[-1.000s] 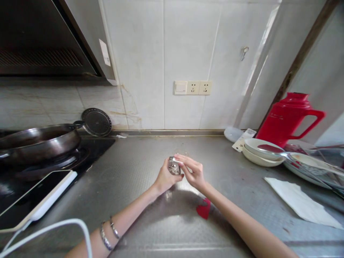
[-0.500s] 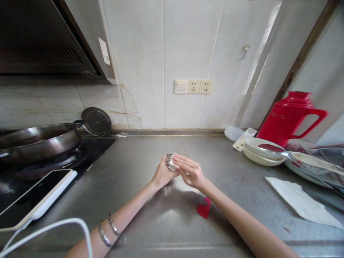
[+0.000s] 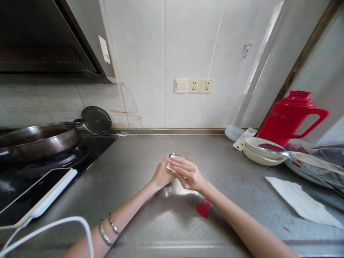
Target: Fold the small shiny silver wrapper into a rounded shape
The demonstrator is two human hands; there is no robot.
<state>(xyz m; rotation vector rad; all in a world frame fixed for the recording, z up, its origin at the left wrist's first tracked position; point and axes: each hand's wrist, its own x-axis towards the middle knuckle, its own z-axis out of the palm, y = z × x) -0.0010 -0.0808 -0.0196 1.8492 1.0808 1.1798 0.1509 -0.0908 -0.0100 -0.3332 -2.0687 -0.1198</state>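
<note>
Over the middle of the metal counter [image 3: 129,200], my two hands meet around a small item. My left hand [image 3: 162,174] is closed around a small shiny, dark-edged object [image 3: 173,155]; most of it is covered, and its kind does not show. Pressed against that object is a crumpled white tissue [image 3: 171,165], under the closed fingers of my right hand [image 3: 189,174]. Below my right wrist, a flat red piece [image 3: 203,208] lies on the counter.
On the left a steel pan [image 3: 40,141] sits on the black stove, with a phone [image 3: 34,197] and white cable nearby. To the right are a red thermos [image 3: 286,120], stacked bowls [image 3: 264,157], a plate and a white napkin [image 3: 302,202]. Sockets [image 3: 194,86] are on the wall.
My right fingers and the tissue have shifted slightly left and down over the small object, hiding more of its shiny face. My left hand keeps its hold.
</note>
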